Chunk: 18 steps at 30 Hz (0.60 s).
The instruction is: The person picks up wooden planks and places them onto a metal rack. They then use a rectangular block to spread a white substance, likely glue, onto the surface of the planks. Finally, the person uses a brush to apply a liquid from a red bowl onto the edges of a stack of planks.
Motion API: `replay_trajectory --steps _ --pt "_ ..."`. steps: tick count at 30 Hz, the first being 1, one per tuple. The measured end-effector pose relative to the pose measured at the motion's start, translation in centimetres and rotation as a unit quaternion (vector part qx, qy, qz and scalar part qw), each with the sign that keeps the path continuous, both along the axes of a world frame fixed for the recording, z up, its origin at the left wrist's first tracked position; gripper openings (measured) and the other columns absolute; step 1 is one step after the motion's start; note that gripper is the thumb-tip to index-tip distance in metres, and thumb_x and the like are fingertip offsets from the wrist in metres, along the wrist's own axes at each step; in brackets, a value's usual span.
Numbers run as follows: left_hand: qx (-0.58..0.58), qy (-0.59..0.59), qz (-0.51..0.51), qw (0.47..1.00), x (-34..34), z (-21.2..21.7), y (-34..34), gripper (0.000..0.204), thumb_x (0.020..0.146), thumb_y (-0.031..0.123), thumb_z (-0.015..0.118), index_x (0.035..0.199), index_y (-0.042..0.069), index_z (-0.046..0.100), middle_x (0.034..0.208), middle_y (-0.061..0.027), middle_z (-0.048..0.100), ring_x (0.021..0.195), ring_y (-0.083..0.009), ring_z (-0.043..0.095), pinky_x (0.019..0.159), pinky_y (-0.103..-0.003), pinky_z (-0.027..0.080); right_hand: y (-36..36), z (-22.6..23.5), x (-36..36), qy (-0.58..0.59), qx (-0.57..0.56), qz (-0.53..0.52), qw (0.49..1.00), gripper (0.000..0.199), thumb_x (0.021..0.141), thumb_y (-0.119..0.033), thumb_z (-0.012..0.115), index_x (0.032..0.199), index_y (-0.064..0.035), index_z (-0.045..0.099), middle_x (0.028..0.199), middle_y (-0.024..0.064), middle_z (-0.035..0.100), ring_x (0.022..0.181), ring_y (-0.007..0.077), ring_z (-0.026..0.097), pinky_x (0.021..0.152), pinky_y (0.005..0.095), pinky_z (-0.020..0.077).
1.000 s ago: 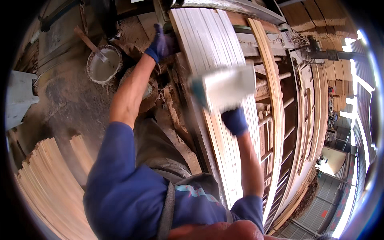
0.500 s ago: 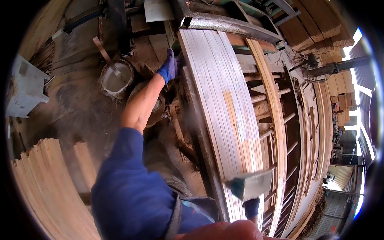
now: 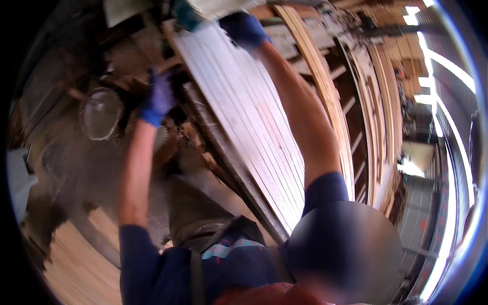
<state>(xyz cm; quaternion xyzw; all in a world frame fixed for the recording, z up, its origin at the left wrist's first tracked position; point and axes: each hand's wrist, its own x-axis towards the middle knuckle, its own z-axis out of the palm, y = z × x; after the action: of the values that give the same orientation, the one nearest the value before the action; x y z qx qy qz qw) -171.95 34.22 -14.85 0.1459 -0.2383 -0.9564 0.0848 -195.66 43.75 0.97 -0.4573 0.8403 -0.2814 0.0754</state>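
Observation:
My right hand [image 3: 243, 31], in a dark blue glove, is at the far end of the row of pale boards [image 3: 239, 109]. It grips a wide flat brush [image 3: 185, 16] with a teal part and a whitish face, cut off partly by the top edge. The boards lie side by side and carry a wet-looking whitish coat. To the left of their far end, my left hand [image 3: 161, 96] hangs beside the frame in a purple-blue glove. Its fingers look apart though blurred, and nothing shows in them.
A round bucket [image 3: 101, 114] of pale liquid, with a stick by it, stands on the floor at left. Bare wooden strips [image 3: 317, 56] lie on the rack right of the coated boards. More timber [image 3: 81, 259] is stacked at lower left.
My right hand has swept the brush from the near end of the boards to the far end. The bare wood patch now looks whitish. My left hand has shifted away from the boards.

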Motion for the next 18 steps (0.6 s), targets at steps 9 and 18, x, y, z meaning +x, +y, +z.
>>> replay_trajectory --steps 9,18 --pt "-0.189 -0.185 0.008 0.964 9.0 0.4 5.4 0.068 0.095 0.059 0.032 0.141 0.01 0.039 0.139 -0.0126 0.046 0.124 -0.027 0.046 0.106 -0.039 0.033 22.5 1.2 -0.2 -0.126 0.179 -0.058 0.974 0.025 0.088 -0.03 0.059 0.091 -0.0062 0.066 0.058 0.0048 0.058 0.046 0.0128 0.055 0.044 0.0283 0.0457" --pt "-0.325 -0.181 0.054 0.927 15.7 0.8 24.6 0.032 0.097 0.028 0.048 0.111 0.002 0.061 0.098 -0.0119 0.067 0.08 -0.0195 0.067 0.073 -0.03 0.055 73.5 3.1 20.8 -0.143 0.2 -0.192 0.95 0.031 0.084 -0.021 0.06 0.112 -0.0076 0.059 0.097 0.011 0.064 0.089 0.0218 0.061 0.077 0.0367 0.0525"
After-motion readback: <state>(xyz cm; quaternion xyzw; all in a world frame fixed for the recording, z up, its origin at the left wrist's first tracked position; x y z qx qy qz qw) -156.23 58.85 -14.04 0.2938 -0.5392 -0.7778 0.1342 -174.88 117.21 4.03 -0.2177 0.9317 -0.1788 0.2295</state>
